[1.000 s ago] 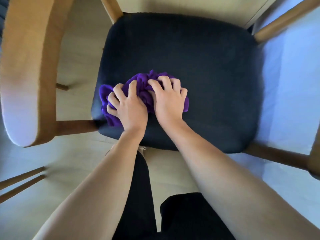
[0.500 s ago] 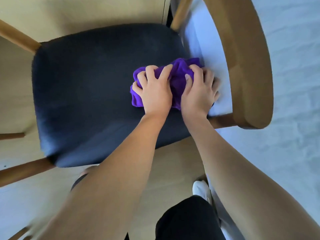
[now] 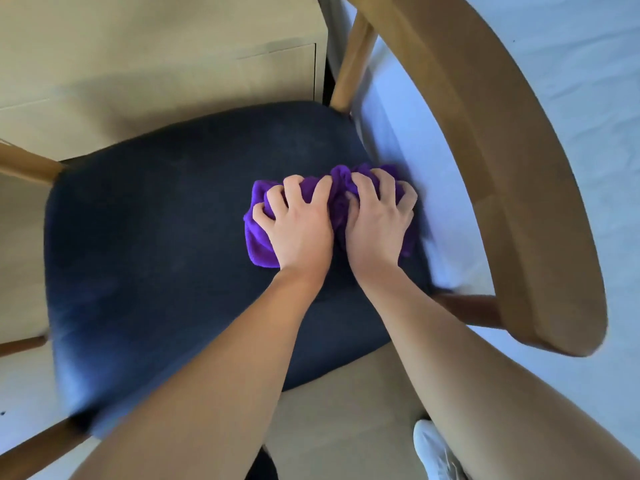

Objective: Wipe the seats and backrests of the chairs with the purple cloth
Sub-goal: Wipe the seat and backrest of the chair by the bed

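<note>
Head view: both hands down on cloth (image 3: 341, 197), bunched on right side of dark seat (image 3: 166, 237), near curved wooden backrest (image 3: 485, 161). Left hand (image 3: 298, 226) grasping cloth, fingers curled into folds. Right hand (image 3: 379, 220) beside it, fingers clawed into same cloth. Forearms stretch from bottom edge. White shoe (image 3: 436, 452) on floor (image 3: 346, 410), lower right. Seat edges blurred.

Most of purple cloth (image 3: 258, 242) hidden under left hand (image 3: 300, 233) and right hand (image 3: 377, 227); seat (image 3: 156, 254) near-left edge motion-blurred; backrest (image 3: 502, 188) cut at top; shoe (image 3: 434, 448) cropped at bottom.
</note>
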Tool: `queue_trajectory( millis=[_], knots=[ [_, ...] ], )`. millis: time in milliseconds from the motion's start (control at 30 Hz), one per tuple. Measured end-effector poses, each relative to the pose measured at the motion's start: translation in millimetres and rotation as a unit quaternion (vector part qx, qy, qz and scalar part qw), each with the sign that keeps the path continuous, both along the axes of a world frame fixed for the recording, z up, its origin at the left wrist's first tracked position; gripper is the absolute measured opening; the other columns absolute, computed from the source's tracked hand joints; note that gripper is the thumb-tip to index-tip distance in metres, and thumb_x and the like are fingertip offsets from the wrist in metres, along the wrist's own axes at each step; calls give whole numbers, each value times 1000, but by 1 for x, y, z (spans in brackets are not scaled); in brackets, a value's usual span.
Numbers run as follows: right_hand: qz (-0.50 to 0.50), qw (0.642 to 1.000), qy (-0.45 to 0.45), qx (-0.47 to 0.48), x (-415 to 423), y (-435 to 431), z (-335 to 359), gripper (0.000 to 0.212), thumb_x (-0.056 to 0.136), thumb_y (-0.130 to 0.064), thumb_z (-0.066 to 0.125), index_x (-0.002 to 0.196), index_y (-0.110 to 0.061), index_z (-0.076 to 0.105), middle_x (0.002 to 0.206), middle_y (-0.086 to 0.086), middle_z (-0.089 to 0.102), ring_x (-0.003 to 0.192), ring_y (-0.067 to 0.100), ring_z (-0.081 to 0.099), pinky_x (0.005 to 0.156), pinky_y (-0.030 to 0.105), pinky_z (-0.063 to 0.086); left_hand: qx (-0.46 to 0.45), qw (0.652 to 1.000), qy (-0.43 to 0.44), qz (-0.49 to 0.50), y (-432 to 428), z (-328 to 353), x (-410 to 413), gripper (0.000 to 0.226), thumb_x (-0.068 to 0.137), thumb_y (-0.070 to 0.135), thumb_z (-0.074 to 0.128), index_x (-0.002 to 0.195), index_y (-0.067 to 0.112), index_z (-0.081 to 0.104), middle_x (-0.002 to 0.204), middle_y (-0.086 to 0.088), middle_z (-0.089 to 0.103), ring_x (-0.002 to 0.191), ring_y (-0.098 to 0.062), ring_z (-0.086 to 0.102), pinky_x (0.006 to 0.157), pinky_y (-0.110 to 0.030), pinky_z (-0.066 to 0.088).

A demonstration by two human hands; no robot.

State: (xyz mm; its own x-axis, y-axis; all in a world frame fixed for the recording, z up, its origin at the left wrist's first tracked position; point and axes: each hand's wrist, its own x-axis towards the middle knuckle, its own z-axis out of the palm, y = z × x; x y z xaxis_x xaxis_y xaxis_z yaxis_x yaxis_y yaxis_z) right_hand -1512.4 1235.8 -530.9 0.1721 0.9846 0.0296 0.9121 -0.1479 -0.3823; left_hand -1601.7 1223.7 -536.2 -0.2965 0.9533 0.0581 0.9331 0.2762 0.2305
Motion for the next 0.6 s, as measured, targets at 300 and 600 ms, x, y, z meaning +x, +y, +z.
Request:
queue_trajectory(
  millis=[300, 600],
  knots=[
    [-22, 999, 37, 18, -27, 91, -1, 32, 104, -32, 44, 133, -33, 57, 146, -9, 46, 121, 32, 40, 96, 34, 32, -10, 999, 4, -40, 111, 5, -35, 39, 96, 22, 45, 132, 35, 48, 135, -8, 42, 124, -36, 36, 104, -59, 24],
    [-66, 997, -5, -30, -13, 54, 1, 36, 103, -25, 41, 136, -30, 55, 144, -5, 48, 120, 34, 40, 96, 38, 37, -55, 989, -45, -126, 79, 11, -32, 36, 99, 32, 45, 134, 39, 49, 135, 2, 43, 122, -28, 38, 103, -51, 25]
  ],
)
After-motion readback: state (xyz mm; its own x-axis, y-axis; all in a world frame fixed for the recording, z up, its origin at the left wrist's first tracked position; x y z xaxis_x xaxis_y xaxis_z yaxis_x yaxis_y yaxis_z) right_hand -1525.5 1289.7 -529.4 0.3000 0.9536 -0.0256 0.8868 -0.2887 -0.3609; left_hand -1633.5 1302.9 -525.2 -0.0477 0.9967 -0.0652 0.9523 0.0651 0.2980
